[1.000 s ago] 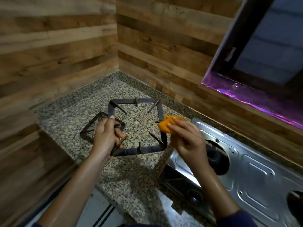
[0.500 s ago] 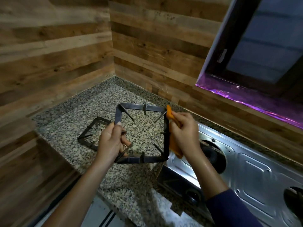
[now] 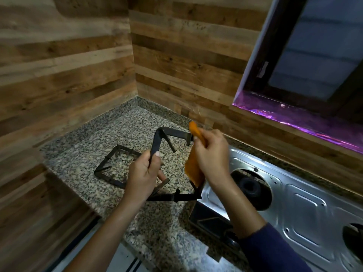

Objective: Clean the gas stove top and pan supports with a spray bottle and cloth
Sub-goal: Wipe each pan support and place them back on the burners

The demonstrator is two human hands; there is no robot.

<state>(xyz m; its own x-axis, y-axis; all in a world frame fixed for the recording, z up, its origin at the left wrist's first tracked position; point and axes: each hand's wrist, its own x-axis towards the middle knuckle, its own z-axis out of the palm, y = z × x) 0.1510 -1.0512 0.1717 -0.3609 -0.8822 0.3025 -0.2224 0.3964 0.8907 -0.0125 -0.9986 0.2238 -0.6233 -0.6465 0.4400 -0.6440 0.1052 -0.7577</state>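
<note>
Facing the corner, you have wood-plank walls (image 3: 68,65) on two sides and a speckled granite tabletop (image 3: 117,124) running into that corner. The steel gas stove top (image 3: 304,213) sits on the tabletop to your right. Its pressed panels are bare, and a dark burner (image 3: 249,185) shows in the nearest round opening. Above it, a window (image 3: 314,46) has a sill lit purple.

You hold one square pan support (image 3: 156,143) up off the tabletop. It is tilted, with its far corner raised and its near right corner over the stove's left edge. Your left hand (image 3: 143,177) is clenched round the left bar of this support, thumb on top and fingers curled beneath.

A second pan support (image 3: 106,159) lies flat on the tabletop to the left. It lies beyond that hand, which partly hides it.

Your right hand (image 3: 212,154), with a dark blue sleeve (image 3: 271,250) on its forearm, is at the right side of the held support. It is grasping an orange cloth (image 3: 193,169) pinched between thumb and fingers. The top end of the cloth sticks up above the fingers, beside the end of the far bar. The rest hangs down along the right bar, which it mostly covers.
</note>
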